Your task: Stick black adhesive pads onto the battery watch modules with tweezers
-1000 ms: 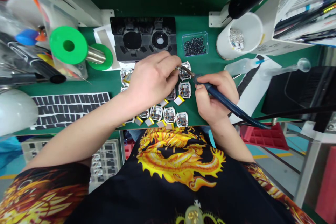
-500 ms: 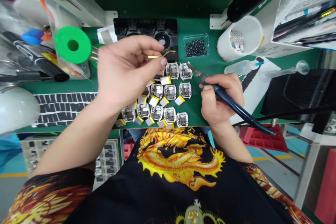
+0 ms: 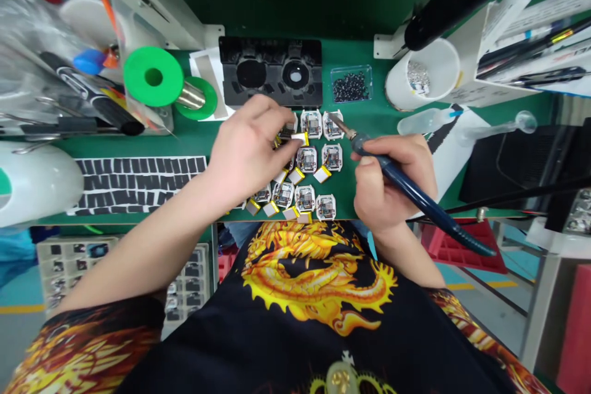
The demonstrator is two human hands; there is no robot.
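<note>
Head view: right hand (image 3: 383, 197) clenched a blue-handled soldering iron (image 3: 415, 200) beside circuit modules (image 3: 307, 160) on a green table (image 3: 369, 117); left hand (image 3: 249, 154) hovered at a yellow-edged battery (image 3: 300, 138), its grip unclear.

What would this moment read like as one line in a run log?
left hand: near pouch battery | right hand: holding soldering iron

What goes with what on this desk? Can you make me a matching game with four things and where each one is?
Things:
1. soldering iron
2. small black parts
3. silver bits
4. green spool

Places:
A. in the white cup
B. left of the black tray
C. in the right hand
D. in the clear box

Right pairs: 1-C, 2-D, 3-A, 4-B
</note>
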